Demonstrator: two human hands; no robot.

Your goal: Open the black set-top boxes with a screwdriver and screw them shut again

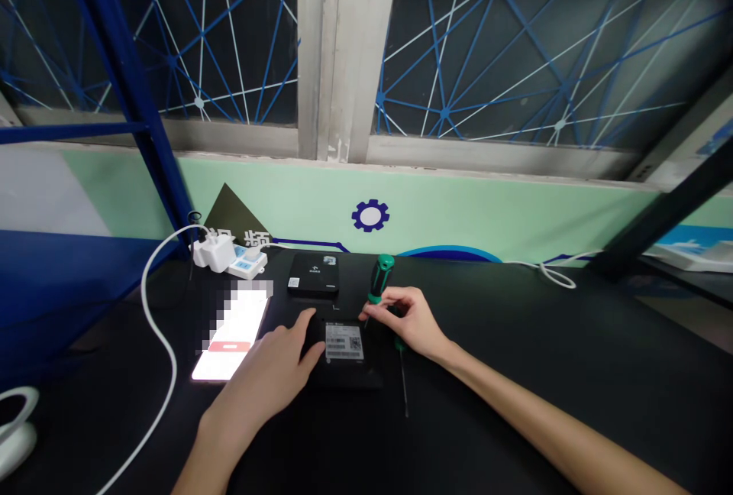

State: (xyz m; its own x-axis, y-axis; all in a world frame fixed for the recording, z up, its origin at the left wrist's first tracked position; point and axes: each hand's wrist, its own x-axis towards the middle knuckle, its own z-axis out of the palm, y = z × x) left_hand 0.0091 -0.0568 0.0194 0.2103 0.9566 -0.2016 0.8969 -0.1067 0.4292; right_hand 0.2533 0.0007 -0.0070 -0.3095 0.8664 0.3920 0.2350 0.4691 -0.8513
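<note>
A flat black electronic box (343, 376) lies on the black table with its white printed label (344, 342) facing up. My left hand (283, 365) grips its left side, the thumb resting near the label's edge. In my right hand (409, 319) is a screwdriver (382, 275) with a green and black handle, held almost upright by the fingertips low on the shaft. Its tip is at the box's far right corner; exact contact is too small to make out. A second screwdriver (404, 388) lies beside the box, its handle partly hidden under my right hand.
Behind the labelled box sits another black box (313, 275) with stickers. A lit phone (229, 342) lies left of my left hand. Farther back are a white power strip (247, 262) and plugged-in adapter (214, 253), with a white cable (154, 312) running forward along the left.
</note>
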